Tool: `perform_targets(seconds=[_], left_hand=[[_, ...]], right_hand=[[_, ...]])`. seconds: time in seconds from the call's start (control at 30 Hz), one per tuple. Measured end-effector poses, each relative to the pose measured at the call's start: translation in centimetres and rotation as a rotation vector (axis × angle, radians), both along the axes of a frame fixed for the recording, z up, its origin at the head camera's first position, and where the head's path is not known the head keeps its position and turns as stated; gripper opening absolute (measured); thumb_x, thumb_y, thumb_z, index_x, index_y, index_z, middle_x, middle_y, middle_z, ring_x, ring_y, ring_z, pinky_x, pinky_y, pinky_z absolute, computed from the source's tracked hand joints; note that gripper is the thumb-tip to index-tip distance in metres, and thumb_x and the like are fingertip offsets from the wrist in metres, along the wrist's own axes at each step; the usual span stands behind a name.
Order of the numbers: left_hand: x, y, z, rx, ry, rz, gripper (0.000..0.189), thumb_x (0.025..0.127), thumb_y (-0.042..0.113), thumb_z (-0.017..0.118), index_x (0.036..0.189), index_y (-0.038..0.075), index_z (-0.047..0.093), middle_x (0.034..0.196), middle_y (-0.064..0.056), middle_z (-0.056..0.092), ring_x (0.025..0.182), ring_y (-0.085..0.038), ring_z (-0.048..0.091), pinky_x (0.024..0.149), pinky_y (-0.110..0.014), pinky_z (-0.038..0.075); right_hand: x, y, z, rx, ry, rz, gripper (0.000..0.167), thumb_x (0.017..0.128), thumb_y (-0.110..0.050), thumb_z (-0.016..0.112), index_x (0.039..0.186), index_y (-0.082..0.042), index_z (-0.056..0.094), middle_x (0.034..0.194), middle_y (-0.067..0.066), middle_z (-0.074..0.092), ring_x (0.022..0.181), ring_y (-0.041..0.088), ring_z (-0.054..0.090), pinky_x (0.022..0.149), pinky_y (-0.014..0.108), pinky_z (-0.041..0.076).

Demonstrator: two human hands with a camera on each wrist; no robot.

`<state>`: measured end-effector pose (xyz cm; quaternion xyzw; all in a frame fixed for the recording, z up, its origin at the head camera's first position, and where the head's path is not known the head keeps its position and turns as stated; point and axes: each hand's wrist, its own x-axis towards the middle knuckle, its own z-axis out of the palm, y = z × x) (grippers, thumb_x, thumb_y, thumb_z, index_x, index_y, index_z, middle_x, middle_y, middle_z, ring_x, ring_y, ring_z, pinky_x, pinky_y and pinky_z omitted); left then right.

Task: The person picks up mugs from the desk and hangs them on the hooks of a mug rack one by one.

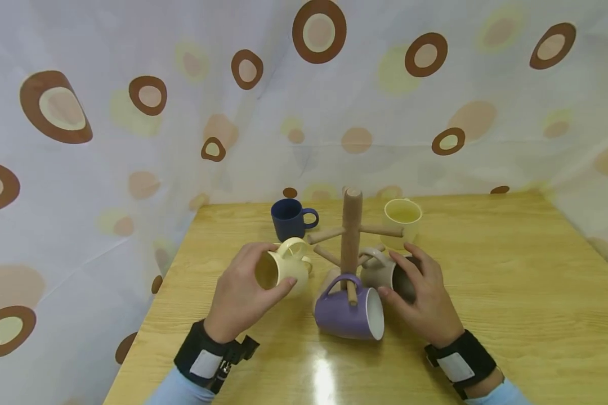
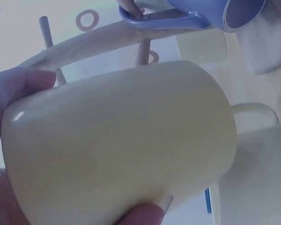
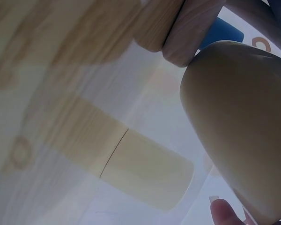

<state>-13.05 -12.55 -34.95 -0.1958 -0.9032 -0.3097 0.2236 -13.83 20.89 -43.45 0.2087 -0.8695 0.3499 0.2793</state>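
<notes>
Nearest, a purple mug (image 1: pixel 342 315) hangs by its handle on the near peg of the wooden mug tree (image 1: pixel 352 242). Left of it, the left hand (image 1: pixel 238 289) grips a pale yellow mug (image 1: pixel 295 280); right of it, the right hand (image 1: pixel 423 301) pinches a grey mug (image 1: pixel 377 275), whether hooked on a peg one cannot tell. Releasing it unhooked could drop it; a bump from either mug might swing the purple one loose. Farther off, a navy mug (image 1: pixel 287 222) stands left, a yellow mug (image 1: pixel 407 229) right.
</notes>
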Motion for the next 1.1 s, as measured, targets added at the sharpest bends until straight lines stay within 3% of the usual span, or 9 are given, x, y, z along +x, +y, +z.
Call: perform_targets(seconds=[0.33,0.53,0.7,0.9,1.1], left_hand=[[-0.4,2.0,0.5,0.001,-0.064,0.044,0.055,0.081,0.047,0.076,0.124,0.015,0.062,0.122,-0.003,0.063,0.107,-0.021,0.065,0.076,-0.037,0.056],[-0.6,2.6,0.7,0.006,-0.157,0.082,0.056,0.082,0.049,0.075,0.124,0.015,0.061,0.123,-0.004,0.063,0.104,-0.023,0.065,0.074,-0.038,0.055],[-0.8,3.4,0.1,0.002,-0.221,0.098,0.059,0.081,0.05,0.075,0.125,0.012,0.061,0.125,-0.006,0.063,0.105,-0.023,0.065,0.075,-0.039,0.054],[-1.4,4.6,-1.1,0.017,-0.164,0.074,0.062,0.079,0.046,0.079,0.126,0.009,0.061,0.123,-0.008,0.063,0.106,-0.025,0.064,0.075,-0.039,0.055],[-1.6,5.2,-2.5,0.017,-0.078,0.002,0.061,0.078,0.044,0.08,0.125,0.011,0.06,0.125,-0.006,0.061,0.115,-0.022,0.059,0.078,-0.039,0.057]], right_hand=[[-0.2,0.4,0.2,-0.002,0.043,0.016,0.056,0.086,-0.028,0.075,0.137,-0.013,0.056,0.148,0.022,0.037,0.132,0.047,0.035,0.094,0.064,0.036],[-0.4,0.6,0.3,0.001,0.052,0.016,0.056,0.087,-0.03,0.074,0.137,-0.012,0.056,0.147,0.024,0.038,0.13,0.049,0.036,0.095,0.065,0.035],[-0.2,0.6,0.2,-0.001,0.039,0.016,0.057,0.085,-0.026,0.076,0.137,-0.012,0.056,0.147,0.024,0.038,0.13,0.049,0.035,0.096,0.065,0.034],[-0.1,0.5,0.0,-0.002,0.028,0.02,0.059,0.083,-0.022,0.078,0.137,-0.013,0.056,0.148,0.024,0.037,0.131,0.049,0.035,0.095,0.065,0.035],[-0.1,0.4,0.0,0.011,0.028,0.036,0.06,0.083,-0.024,0.078,0.138,-0.014,0.056,0.147,0.024,0.038,0.132,0.048,0.035,0.095,0.065,0.036]])
